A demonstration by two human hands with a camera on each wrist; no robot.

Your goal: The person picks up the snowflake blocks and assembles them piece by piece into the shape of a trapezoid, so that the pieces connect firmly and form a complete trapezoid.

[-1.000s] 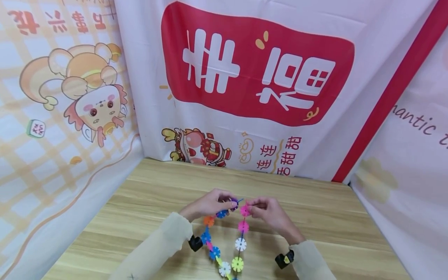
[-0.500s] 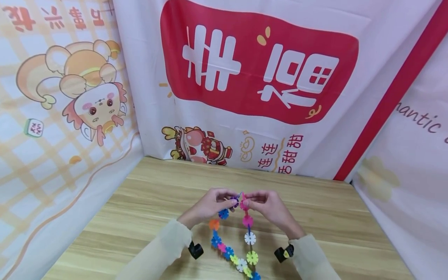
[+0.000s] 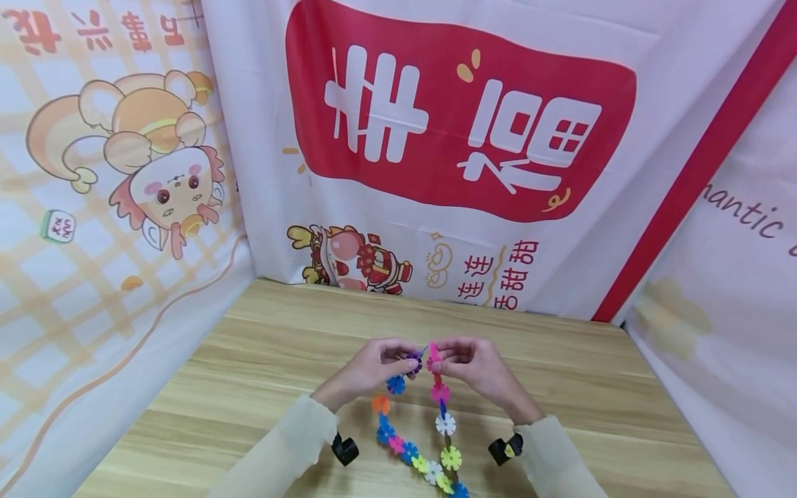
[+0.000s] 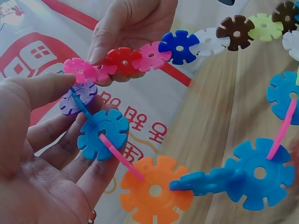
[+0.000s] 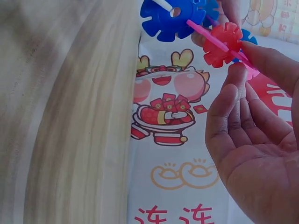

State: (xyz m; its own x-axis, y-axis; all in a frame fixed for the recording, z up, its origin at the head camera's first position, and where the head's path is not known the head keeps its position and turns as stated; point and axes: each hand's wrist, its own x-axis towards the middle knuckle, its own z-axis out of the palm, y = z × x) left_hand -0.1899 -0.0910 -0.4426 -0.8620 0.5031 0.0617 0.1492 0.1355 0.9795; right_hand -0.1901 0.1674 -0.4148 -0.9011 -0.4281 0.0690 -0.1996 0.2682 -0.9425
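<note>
We pinched the snowflake-disc chain (image 3: 416, 443) above the wooden table (image 3: 560, 387): left hand (image 3: 373, 365) clamped on its purple disc (image 4: 77, 95), right hand (image 3: 476, 365) on its pink disc (image 4: 80, 70) (ends touching).

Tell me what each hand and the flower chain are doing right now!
left hand: fingers pinch the purple end piece of the chain.
right hand: fingers pinch the pink end piece.
snowflake chain: linked in one long loop, its two ends held up close together, not clearly joined; the bottom sags toward the table.
wooden table: bare around the hands.
</note>
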